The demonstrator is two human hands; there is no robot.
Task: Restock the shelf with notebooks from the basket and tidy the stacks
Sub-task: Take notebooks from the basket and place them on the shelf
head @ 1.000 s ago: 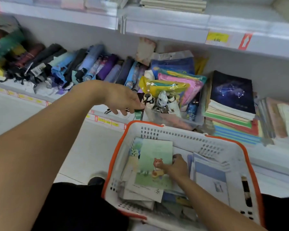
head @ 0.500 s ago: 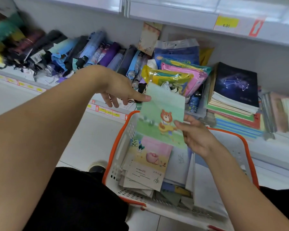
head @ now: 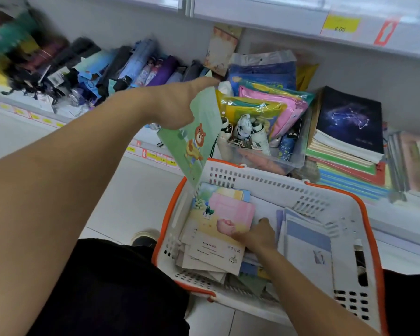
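Observation:
My left hand [head: 180, 103] holds a green notebook with a bear on its cover [head: 195, 139], tilted, above the near left corner of the white basket with an orange rim [head: 272, 184]. Down in the basket, my right hand [head: 255, 235] grips the right edge of a pink notebook with a piglet picture [head: 226, 214], which lies on top of several loose notebooks. A stack of notebooks topped by a dark constellation cover [head: 349, 120] sits on the shelf at the right.
A row of folded umbrellas [head: 95, 66] fills the shelf on the left. Colourful plastic pouches [head: 264, 103] and a clear bin [head: 264, 156] stand behind the basket. Blue-grey notebooks [head: 308, 246] lie in the basket's right half. An upper shelf edge with a yellow price tag [head: 341, 24] overhangs.
The green bear notebook passed from my right hand to my left, which lifted it up and left. My right hand dropped back into the basket onto the pink notebook.

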